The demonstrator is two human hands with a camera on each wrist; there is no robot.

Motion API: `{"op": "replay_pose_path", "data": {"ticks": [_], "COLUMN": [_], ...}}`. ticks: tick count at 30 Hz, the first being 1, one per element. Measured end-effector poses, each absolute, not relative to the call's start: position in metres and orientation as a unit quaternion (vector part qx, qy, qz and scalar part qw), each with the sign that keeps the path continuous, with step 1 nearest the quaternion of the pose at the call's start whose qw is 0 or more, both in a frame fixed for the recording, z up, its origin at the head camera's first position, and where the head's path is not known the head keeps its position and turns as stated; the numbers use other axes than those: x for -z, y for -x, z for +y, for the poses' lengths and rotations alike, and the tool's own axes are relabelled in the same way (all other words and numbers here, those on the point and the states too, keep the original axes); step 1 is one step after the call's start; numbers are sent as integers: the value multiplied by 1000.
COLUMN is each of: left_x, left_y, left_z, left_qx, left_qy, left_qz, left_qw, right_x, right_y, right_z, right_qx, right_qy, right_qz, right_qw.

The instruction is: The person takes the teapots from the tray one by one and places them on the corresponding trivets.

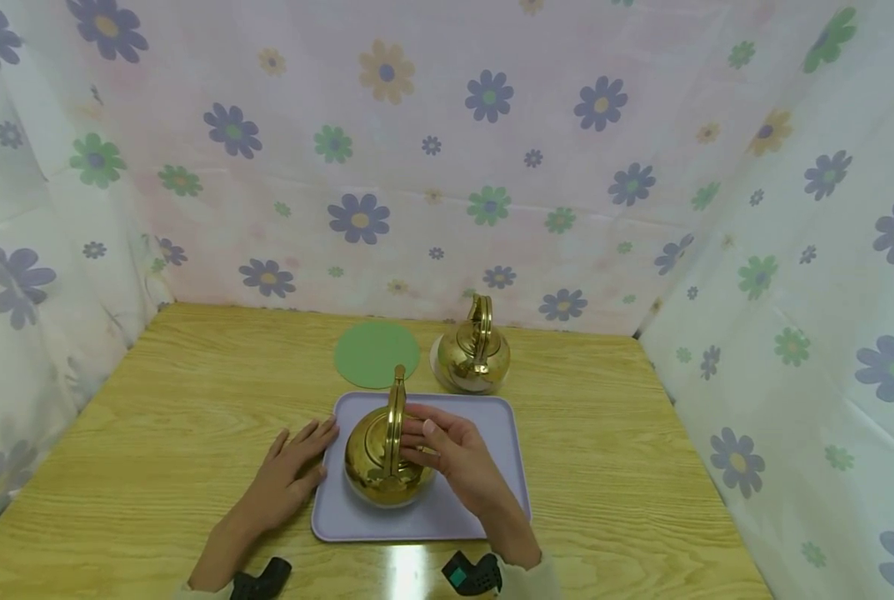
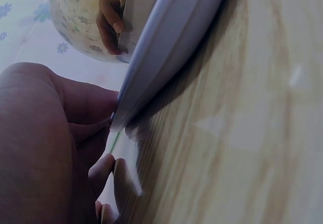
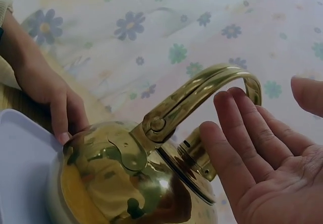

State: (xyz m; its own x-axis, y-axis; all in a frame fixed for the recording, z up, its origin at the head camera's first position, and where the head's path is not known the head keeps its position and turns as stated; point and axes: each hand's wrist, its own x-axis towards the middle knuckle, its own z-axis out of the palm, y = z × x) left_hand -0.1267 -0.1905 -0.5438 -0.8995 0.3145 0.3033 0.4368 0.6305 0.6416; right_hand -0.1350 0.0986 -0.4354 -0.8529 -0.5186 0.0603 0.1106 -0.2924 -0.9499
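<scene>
The open right hand (image 1: 450,454) hovers beside the brass kettle (image 1: 382,458) while the flat left hand (image 1: 292,471) touches the tray (image 1: 491,417).

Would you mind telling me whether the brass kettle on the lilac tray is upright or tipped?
Upright: the shiny brass kettle sits on its base on the lilac plastic tray, its arched handle standing straight up.
</scene>
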Motion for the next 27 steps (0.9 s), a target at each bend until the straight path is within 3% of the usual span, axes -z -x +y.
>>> {"op": "replay_pose_path", "data": {"ticks": [17, 27], "left_x": [543, 545], "left_y": [126, 126], "left_z": [-191, -192], "left_qx": [381, 382], "left_qy": [209, 209], "left_qz": [-897, -896], "left_qw": [80, 83], "right_x": [430, 425], "right_y": [138, 136], "right_z": [81, 70], "right_qx": [791, 783], "right_qy": [202, 151], "right_qz": [534, 573], "right_qw": [220, 187]}}
